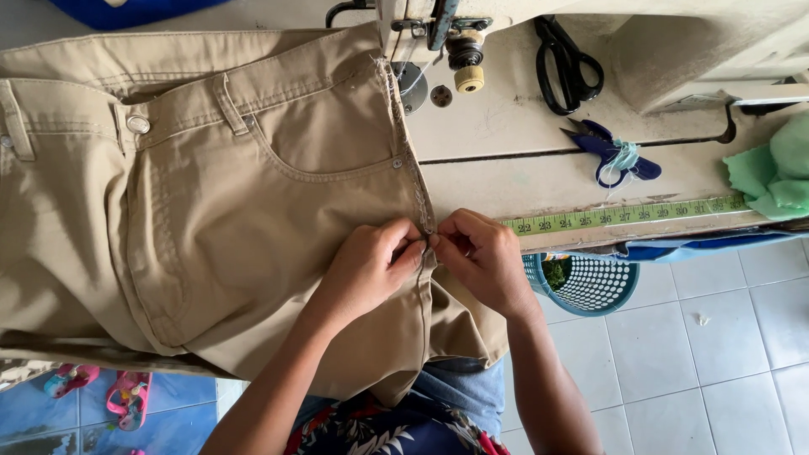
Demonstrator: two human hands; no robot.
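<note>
We see khaki trousers [211,194] spread over the sewing table [539,168], their frayed side seam at the table's front edge. Our left hand [366,270] and right hand [484,257] pinch that seam, fingertips closed, nearly touching. Black scissors [569,63], blue snips [611,152] and a tape measure [624,215] lie well apart rightward.

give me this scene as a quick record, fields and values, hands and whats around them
left hand: left hand pinches the frayed side seam of the khaki trousers
right hand: right hand pinches the same seam, fingertips meeting the left's
trousers: spread over the sewing table, waistband to the left
sewing machine: sewing machine at the top edge, above the seam
on table: black scissors, blue thread snips, yellow tape measure, green cloth
below table: teal basket on the tiled floor, pink sandals
</note>
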